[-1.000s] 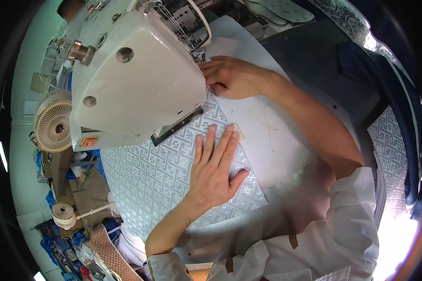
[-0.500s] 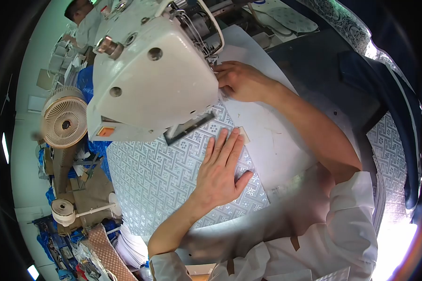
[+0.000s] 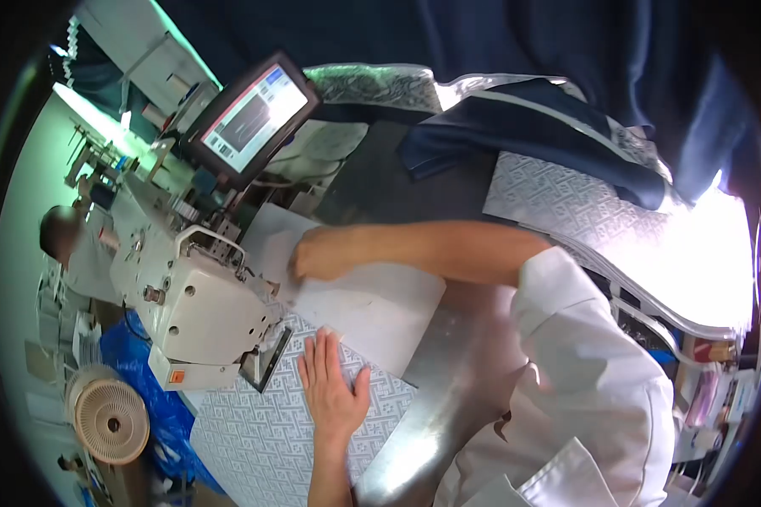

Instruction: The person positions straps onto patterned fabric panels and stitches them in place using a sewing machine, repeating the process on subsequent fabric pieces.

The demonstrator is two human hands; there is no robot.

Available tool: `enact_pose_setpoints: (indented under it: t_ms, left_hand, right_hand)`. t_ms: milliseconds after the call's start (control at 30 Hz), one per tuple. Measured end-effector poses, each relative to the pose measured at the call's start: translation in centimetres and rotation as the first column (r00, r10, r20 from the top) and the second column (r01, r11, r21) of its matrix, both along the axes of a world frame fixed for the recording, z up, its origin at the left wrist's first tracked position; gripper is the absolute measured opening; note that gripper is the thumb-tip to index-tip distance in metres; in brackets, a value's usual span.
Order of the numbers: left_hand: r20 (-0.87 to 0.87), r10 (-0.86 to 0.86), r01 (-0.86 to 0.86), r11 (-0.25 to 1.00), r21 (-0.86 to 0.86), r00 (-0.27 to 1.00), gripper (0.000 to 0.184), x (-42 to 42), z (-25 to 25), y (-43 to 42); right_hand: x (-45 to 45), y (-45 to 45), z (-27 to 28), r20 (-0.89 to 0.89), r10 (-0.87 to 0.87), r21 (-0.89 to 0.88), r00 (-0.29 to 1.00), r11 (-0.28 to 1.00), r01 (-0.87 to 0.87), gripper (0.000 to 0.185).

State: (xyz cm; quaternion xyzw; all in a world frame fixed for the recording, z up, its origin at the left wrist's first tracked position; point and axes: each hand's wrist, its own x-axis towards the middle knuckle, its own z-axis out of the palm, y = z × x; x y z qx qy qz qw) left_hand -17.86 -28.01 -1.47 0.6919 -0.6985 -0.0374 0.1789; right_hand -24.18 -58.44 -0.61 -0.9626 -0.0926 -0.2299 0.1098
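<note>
My left hand (image 3: pixel 334 384) lies flat on a silvery-white fabric (image 3: pixel 254 431) with a geometric pattern, fingers stretched out and slightly spread. A plain white sheet (image 3: pixel 380 313) meets this fabric along a slanting edge just beyond my fingertips. At the far part of the white sheet, beside the needle end of a cream sewing machine (image 3: pixel 203 321), is my right hand (image 3: pixel 317 253). Its fingers are curled in and a little blurred; what they hold, if anything, is hidden. A dark-framed rectangular plate (image 3: pixel 268 362) sits under the machine head, left of my left hand.
A lit control screen (image 3: pixel 256 122) stands behind the machine. Dark blue cloth (image 3: pixel 533 127) and more patterned fabric (image 3: pixel 566 190) lie at the back right. A fan (image 3: pixel 112 420) and blue plastic (image 3: pixel 156 406) are at the left. Another person (image 3: pixel 84 262) is beyond the machine.
The view has swung to the right and up, bringing the screen and dark cloth into sight. My left hand stays flat on the fabric; my right hand remains near the needle end, fingers more curled.
</note>
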Motion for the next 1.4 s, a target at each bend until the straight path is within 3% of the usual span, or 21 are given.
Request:
enact_pose_setpoints:
  t_ms: [33,67,133,167,200,233,267,333,367,467,600,733,833,900,933,1033,1067,1100,1167,1267,1400]
  left_hand:
    - [0.009,-0.011,0.011,1.0,0.0,1.0,0.078,0.3,-0.2,0.0]
    - [0.016,-0.014,0.014,1.0,-0.002,1.0,0.078,0.6,-0.4,0.0]
    - [0.016,-0.013,0.013,1.0,-0.023,1.0,0.078,0.9,-0.7,-0.1]
    - [0.009,-0.013,0.013,1.0,-0.021,1.0,0.078,0.9,-0.7,-0.2]
    - [0.004,-0.012,0.012,1.0,-0.017,1.0,0.078,0.9,-0.6,-0.2]
    - [0.001,-0.01,0.01,1.0,-0.012,1.0,0.078,0.9,-0.5,-0.1]
    - [0.001,-0.005,0.005,1.0,-0.022,1.0,0.078,0.9,-0.5,0.1]
    - [-0.016,-0.01,0.009,1.0,-0.02,1.0,0.077,1.0,-0.6,0.2]
    - [-0.023,-0.014,0.014,1.0,-0.022,1.0,0.077,1.1,-0.6,0.0]
    - [-0.026,-0.013,0.012,1.0,-0.028,1.0,0.077,1.1,-0.6,-0.3]
    - [-0.023,-0.009,0.009,1.0,-0.006,1.0,0.075,1.0,-0.3,0.2]
    - [-0.006,-0.031,0.031,0.999,0.011,0.999,0.074,0.8,-0.4,-0.4]
    - [-0.06,-0.041,0.04,0.999,-0.019,0.997,0.074,1.3,-0.7,-0.3]
    - [-0.203,-0.078,0.055,0.992,-0.117,0.976,0.073,1.9,-1.0,-0.1]
    - [-0.209,-0.014,-0.011,0.993,-0.117,0.978,0.073,1.8,-0.5,0.2]
    - [-0.762,-0.018,-0.064,0.995,-0.077,0.647,0.063,1.1,1.7,0.1]
    - [-0.872,-0.06,-0.093,0.989,-0.12,0.486,0.058,0.5,2.6,0.1]
    - [-0.88,-0.015,-0.172,0.979,-0.11,0.475,0.058,0.0,3.5,0.0]
    - [-0.98,-0.14,-0.191,0.968,-0.166,0.142,0.042,-0.1,5.0,0.4]
    - [-0.986,-0.111,-0.279,0.95,-0.141,0.121,0.034,1.9,5.2,1.7]
    - [-0.99,-0.12,-0.427,0.894,-0.139,0.071,0.029,3.0,6.0,2.8]
  right_hand:
    - [-2.9,-0.5,2.0,-0.253,-0.173,-0.063,0.952,0.985,0.162,0.023]
    - [-5.7,-2.5,2.8,-0.147,-0.233,0.02,0.961,0.971,0.238,0.023]
    - [-12.2,-7.9,4.5,-0.047,-0.541,-0.009,0.84,0.841,0.541,0.027]
    - [-15.6,-9.8,6.7,-0.053,-0.756,-0.149,0.653,0.652,0.743,0.027]
    - [-20.1,-10.8,8.8,-0.104,-0.87,-0.098,0.481,0.49,0.866,0.024]
    - [-24.6,-14.0,8.1,0.032,-0.949,-0.203,0.314,0.301,0.932,0.023]
    - [-28.7,-15.7,7.8,0.012,-0.994,-0.14,0.109,0.107,0.984,0.027]
    - [-36.1,-18.9,5.7,-0.255,-0.947,-0.269,-0.197,-0.126,0.955,0.029]
    - [-38.7,-19.0,3.6,-0.214,-0.943,-0.295,-0.255,-0.187,0.937,0.026]
    - [-42.5,-19.7,0.8,-0.149,-0.975,-0.239,-0.162,-0.124,0.963,0.023]
    - [-39.3,-15.0,3.7,0.045,-0.998,-0.082,0.05,0.046,0.996,0.023]
    - [-34.6,-9.6,7.9,0.144,-0.985,-0.039,0.094,0.089,0.995,0.023]
    - [-31.8,-6.5,9.3,0.174,-0.952,0.012,0.253,0.259,0.966,0.024]
    - [-28.7,-4.3,9.5,0.294,-0.696,-0.075,0.655,0.667,0.741,0.023]
    - [-26.3,-1.7,10.3,0.202,-0.655,0.042,0.728,0.749,0.662,0.023]
    - [-19.9,5.4,11.6,0.074,-0.289,0.242,0.955,0.934,0.264,0.028]
    - [-18.1,7.5,11.2,0.035,-0.24,0.296,0.97,0.93,0.219,0.027]
    - [-16.4,9.1,10.8,-0.005,-0.191,0.344,0.982,0.921,0.181,0.026]
    - [-13.5,11.3,9.7,-0.013,-0.084,0.396,0.996,0.915,0.082,0.024]
    - [-10.8,12.9,8.9,-0.002,-0.007,0.478,1.0,0.878,0.007,0.021]
    - [-8.8,13.1,8.2,-0.157,-0.07,0.485,0.985,0.864,0.138,0.017]
